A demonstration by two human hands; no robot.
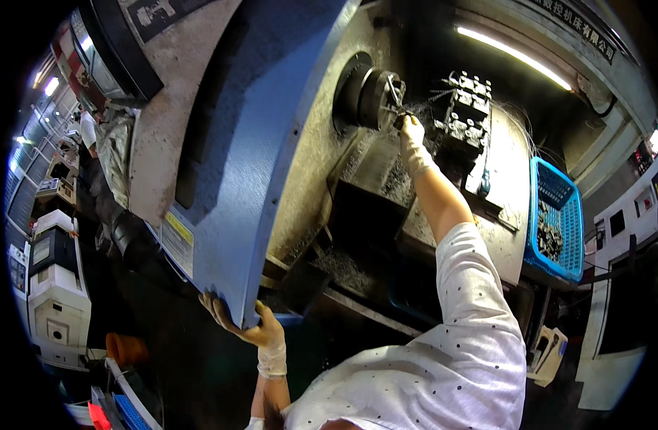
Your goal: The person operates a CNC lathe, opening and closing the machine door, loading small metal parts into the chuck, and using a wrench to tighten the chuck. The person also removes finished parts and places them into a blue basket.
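My left hand [250, 326], in a pale glove, grips the lower edge of the blue sliding door [253, 179] of a lathe, the thumb on one side and the fingers on the other. Inside the machine, my gloved right hand [413, 136] reaches up to the front of the round metal chuck [377, 97]. Its fingers are closed on a small dark piece at the chuck's face, too small to name. Just right of that hand stands the tool block [466, 118], with several bolted holders.
Metal shavings [347, 269] lie in the bed below. A screwdriver-like tool [484, 183] rests on the slide. At the right, a blue plastic basket [578, 236] holds small dark parts. A lit tube lamp [515, 55] crosses the top. An orange bucket [126, 349] stands on the left floor.
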